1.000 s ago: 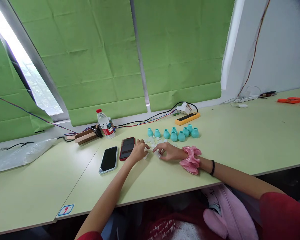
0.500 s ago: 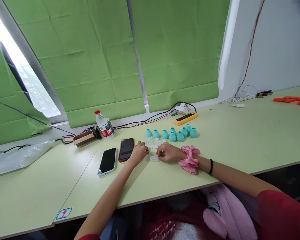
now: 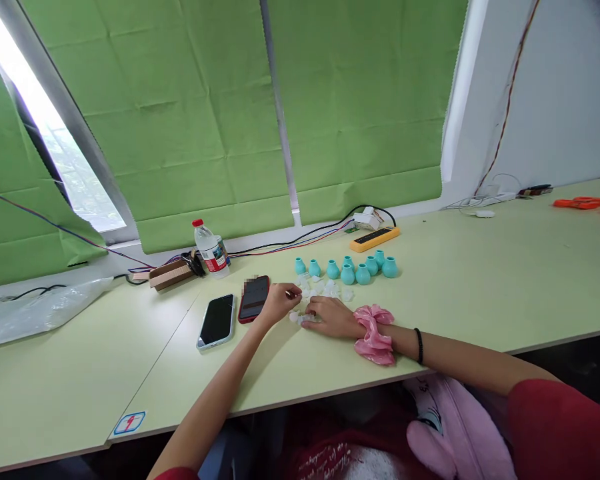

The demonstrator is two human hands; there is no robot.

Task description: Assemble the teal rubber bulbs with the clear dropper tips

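Observation:
My left hand [image 3: 281, 301] has its fingers bent together in a pinch beside the small clear plastic pieces; whatever lies between its fingertips is too small to make out. Close on its right, my right hand [image 3: 333, 317] is low over the table, thumb and fingers closing around a small translucent plastic piece [image 3: 301, 320]. Beyond both hands lies a loose pile of whitish, translucent pieces [image 3: 331, 289]. Just behind the pile stand several turquoise bulb-shaped pieces [image 3: 347, 274] with narrow open necks.
Two phones, one white-edged [image 3: 217, 323] and one red-cased [image 3: 254, 299], lie left of my left hand. Farther back are a red-capped bottle [image 3: 211, 250], an open cardboard box [image 3: 171, 276] and a yellow power strip [image 3: 375, 239]. Orange scissor-like handles [image 3: 583, 203] lie far right.
My right hand has come left and turned flatter, its fingers now over the plastic piece near it. My left hand has shifted slightly up and right. The view has moved a little.

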